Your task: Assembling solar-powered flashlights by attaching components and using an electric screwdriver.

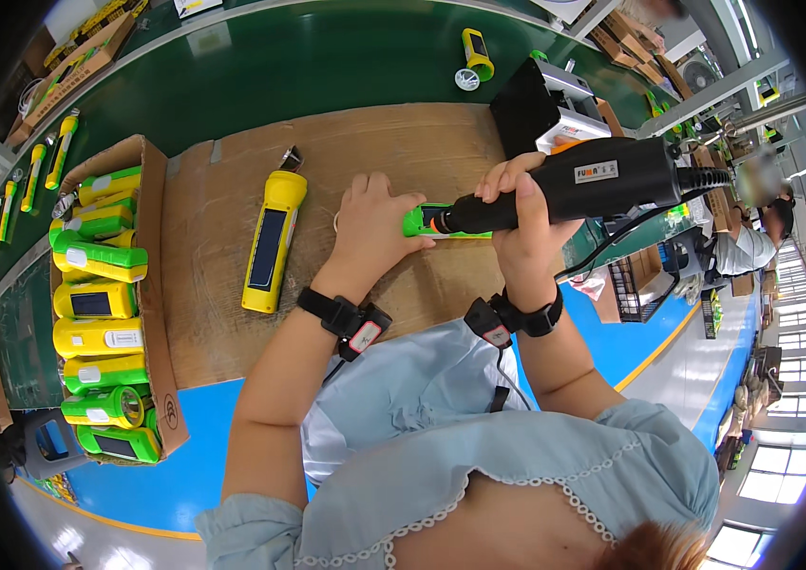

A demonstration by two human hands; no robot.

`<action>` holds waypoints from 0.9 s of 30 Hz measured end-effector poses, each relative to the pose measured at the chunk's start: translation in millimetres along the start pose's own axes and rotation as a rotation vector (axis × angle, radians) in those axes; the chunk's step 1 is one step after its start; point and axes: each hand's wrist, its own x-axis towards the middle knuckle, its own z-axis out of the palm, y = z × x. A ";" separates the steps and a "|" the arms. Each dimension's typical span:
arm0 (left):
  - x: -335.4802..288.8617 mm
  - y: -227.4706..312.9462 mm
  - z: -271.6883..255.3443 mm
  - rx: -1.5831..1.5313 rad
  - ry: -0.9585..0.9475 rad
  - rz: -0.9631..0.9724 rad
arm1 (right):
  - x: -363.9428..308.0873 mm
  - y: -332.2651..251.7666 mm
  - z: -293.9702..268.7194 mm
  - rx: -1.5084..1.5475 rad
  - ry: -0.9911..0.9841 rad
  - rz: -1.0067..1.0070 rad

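Note:
My left hand (371, 226) grips the near end of a green flashlight (413, 223) that lies on the cardboard sheet, thumb and fingers closed on it. My right hand (528, 220) is wrapped round a black electric screwdriver (602, 177), held almost level with its tip pointing left. That tip meets or hovers just over the green flashlight; I cannot tell which. Much of the flashlight is hidden under the tool. Left of my left hand, a yellow flashlight (272, 242) with a dark panel lies on the cardboard, a small metallic part (291, 160) by its head.
A cardboard box (158, 285) of several yellow and green flashlights stands at the left. Cardboard (365, 128) covers part of the green bench (308, 62). A black-and-grey device (540, 104) stands at the back right, near a yellow flashlight body (475, 55). The screwdriver's cord (612, 239) trails right.

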 end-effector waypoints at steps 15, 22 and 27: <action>6.3 -12.4 8.9 -0.098 -0.011 0.114 | -4.5 21.1 9.7 0.039 -0.076 0.060; 10.5 -11.1 5.8 -0.114 -0.052 0.105 | -6.1 22.4 10.1 -0.025 -0.140 0.032; 8.7 -11.1 6.1 -0.104 -0.040 0.123 | -10.7 20.3 12.4 -0.052 -0.136 0.073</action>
